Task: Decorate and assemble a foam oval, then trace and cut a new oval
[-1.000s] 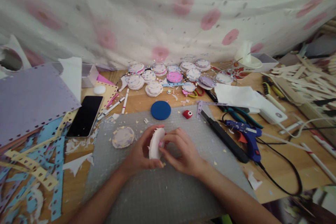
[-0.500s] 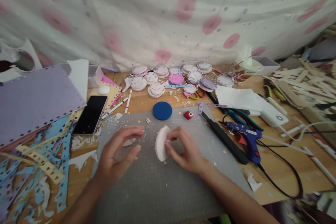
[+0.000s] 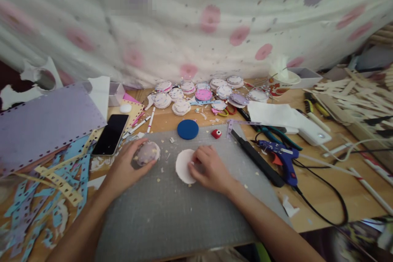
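Note:
A white disc [image 3: 184, 166] lies nearly flat on the grey cutting mat [image 3: 181, 221], and my right hand [image 3: 210, 168] has its curled fingers on the disc's right edge. To the left, my left hand [image 3: 130, 166] is curved around a round piece with a pale purple speckled top [image 3: 147, 153], thumb and fingers at its sides. Beyond the white disc sit a blue round disc [image 3: 188, 129] and a small red punch [image 3: 216, 134]. Tiny paper bits are scattered between the hands.
Decorated discs [image 3: 203, 94] fill the back. A phone [image 3: 111, 134] and paper strips [image 3: 61, 184] lie left. On the right are a black-handled cutter [image 3: 260, 159], a blue glue gun [image 3: 281, 153] with its cord, a white cup [image 3: 284, 82] and wooden sticks [image 3: 346, 98].
My left hand has moved left and down onto the speckled round piece. The white disc, tilted on edge before, now lies nearly flat under my right fingers. The view has shifted slightly.

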Demonstrator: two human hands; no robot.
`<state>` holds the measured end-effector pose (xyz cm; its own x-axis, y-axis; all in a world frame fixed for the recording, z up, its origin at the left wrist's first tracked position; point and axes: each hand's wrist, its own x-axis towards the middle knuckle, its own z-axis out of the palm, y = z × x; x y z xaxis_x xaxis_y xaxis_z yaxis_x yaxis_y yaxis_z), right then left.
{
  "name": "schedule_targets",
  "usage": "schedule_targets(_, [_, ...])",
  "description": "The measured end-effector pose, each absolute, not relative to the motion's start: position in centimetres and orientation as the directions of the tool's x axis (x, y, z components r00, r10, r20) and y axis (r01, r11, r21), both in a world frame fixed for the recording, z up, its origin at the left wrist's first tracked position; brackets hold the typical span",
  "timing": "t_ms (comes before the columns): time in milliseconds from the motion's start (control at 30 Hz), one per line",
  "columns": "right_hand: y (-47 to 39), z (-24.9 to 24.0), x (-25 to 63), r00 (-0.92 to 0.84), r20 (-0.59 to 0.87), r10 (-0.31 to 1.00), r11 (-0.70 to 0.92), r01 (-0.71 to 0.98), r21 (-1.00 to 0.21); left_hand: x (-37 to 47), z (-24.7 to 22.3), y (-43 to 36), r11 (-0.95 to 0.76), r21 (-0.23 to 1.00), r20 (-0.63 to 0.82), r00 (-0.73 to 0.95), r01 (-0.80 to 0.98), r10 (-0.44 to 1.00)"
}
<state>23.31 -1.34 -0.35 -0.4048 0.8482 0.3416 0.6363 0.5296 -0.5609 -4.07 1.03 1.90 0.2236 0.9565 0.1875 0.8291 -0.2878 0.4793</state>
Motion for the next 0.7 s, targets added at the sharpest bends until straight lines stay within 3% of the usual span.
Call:
schedule_targets(167, [-1.2,-0.7,23.3,-0.424,0.293,0.857,0.515,0.695,-0.501,-2.8,3.0,0.4,-0.200,0.697,0.159,0.123,0.689,0.980])
schedule_targets(333, [-1.1,-0.6,23.3,-0.408,0.296,0.864,0.504,0.709,-0.493,-1.7,2.2,0.8,-0.135,0.802,0.101,0.091,0.582,0.991])
schedule_targets(700, [-1.2,0.0,23.3,-0.365,0.309,0.878,0.478,0.678,-0.558,-0.4,0.6,1.8,-0.269,0.651,0.068,0.299,0.710,0.952])
